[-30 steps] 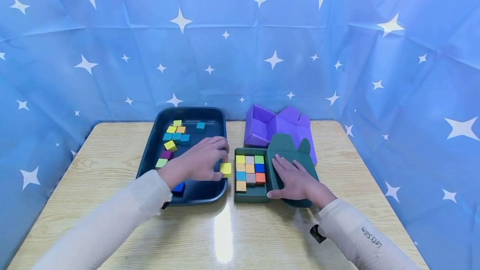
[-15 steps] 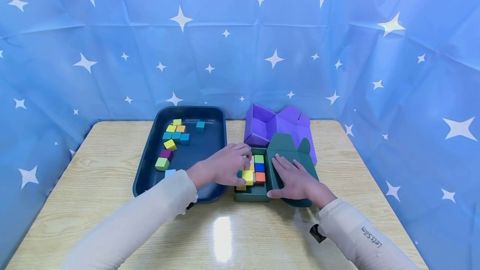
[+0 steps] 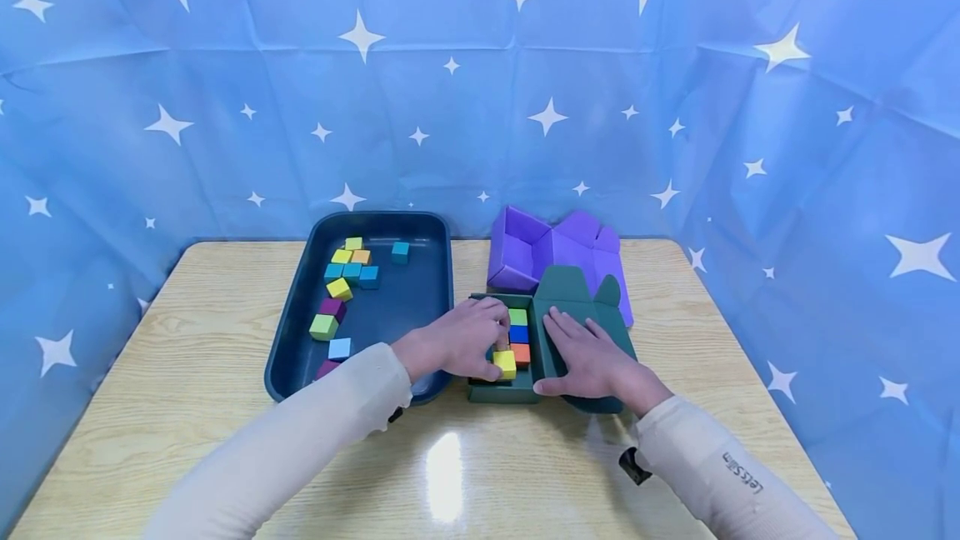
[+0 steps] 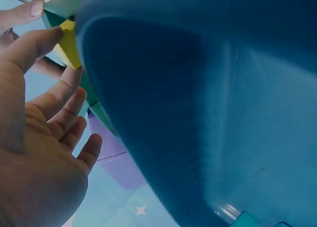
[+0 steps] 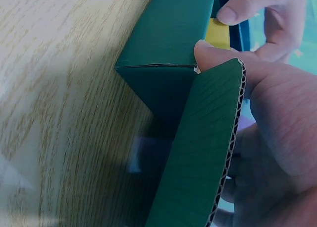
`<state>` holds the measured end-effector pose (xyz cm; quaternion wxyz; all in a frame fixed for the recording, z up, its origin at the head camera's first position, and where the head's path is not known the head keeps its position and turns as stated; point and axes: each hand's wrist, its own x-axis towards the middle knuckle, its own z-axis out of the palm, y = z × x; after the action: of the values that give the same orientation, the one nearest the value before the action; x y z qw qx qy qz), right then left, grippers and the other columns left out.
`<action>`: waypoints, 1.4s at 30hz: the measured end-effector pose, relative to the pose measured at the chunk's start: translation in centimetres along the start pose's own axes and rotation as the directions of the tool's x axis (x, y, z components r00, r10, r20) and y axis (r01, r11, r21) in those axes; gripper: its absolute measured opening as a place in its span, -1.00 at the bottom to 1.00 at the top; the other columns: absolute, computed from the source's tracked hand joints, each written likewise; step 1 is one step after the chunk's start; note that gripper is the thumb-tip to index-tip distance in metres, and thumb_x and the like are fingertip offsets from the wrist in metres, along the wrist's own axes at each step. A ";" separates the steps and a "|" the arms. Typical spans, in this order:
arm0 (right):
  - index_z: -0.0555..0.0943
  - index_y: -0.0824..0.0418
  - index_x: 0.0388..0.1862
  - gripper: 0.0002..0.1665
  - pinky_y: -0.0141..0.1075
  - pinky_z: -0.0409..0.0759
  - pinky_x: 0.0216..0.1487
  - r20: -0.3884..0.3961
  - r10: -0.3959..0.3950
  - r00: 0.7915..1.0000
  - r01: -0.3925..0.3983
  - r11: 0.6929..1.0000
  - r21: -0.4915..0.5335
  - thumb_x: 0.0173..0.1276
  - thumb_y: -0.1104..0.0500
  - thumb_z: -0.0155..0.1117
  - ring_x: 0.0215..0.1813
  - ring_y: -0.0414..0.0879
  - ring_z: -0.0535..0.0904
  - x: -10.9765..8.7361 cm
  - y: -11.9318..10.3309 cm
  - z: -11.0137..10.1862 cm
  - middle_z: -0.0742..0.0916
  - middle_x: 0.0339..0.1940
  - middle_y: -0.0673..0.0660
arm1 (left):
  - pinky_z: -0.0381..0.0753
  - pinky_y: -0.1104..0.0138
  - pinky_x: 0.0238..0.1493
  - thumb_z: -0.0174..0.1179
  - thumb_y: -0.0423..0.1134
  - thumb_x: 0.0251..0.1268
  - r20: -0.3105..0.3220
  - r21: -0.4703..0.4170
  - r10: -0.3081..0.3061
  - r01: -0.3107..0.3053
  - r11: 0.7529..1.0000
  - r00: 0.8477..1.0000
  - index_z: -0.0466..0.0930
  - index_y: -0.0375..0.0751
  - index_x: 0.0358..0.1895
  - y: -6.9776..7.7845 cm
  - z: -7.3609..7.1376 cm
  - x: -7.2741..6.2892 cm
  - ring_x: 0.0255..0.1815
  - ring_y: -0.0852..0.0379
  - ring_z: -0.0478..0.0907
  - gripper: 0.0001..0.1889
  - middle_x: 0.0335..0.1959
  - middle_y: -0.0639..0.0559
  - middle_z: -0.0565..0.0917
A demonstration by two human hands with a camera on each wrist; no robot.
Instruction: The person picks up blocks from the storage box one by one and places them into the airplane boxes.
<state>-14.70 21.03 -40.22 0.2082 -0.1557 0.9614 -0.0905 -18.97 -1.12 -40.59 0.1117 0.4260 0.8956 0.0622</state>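
My left hand [image 3: 461, 342] pinches a yellow cube [image 3: 505, 365] between thumb and fingertips, low at the near end of a green cardboard box [image 3: 501, 393]. That cube also shows in the left wrist view, a yellow block [image 4: 69, 44] at the fingertips. Inside the box, a light green cube [image 3: 518, 317], a dark blue cube [image 3: 519, 334] and an orange cube [image 3: 520, 354] line the right side; the hand hides most others. My right hand [image 3: 588, 361] rests with straight fingers on the box's opened lid [image 3: 564, 283], its thumb at the box edge.
Left of the box stands a dark blue tray [image 3: 405, 315] with several loose cubes, including a purple cube [image 3: 332, 309] and a pale blue cube [image 3: 340, 348]. An opened purple box [image 3: 517, 261] lies behind the green one. A starry blue curtain [image 3: 480, 90] borders the wooden table [image 3: 360, 482].
My left hand has carried the yellow cube rightward from the tray's right edge into the green box and lower at its near end. The right hand has stayed on the lid.
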 end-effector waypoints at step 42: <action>-0.06 0.28 0.58 0.26 0.24 -0.17 0.55 0.001 -0.005 1.000 0.005 1.000 -0.001 0.19 -0.35 0.29 0.62 0.21 -0.07 0.0 0.0 0.0 0.05 0.62 0.27 | 0.31 0.12 0.41 0.41 0.10 0.08 -0.034 0.043 -0.080 0.081 0.996 0.996 0.74 0.09 -0.29 0.5 -0.9 -0.2 0.29 0.10 0.28 -0.77 0.15 0.12 0.50</action>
<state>-14.75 21.06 -40.20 0.2084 -0.1581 0.9609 -0.0906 -18.71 -1.03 -39.55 0.0903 0.3910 0.9149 0.0446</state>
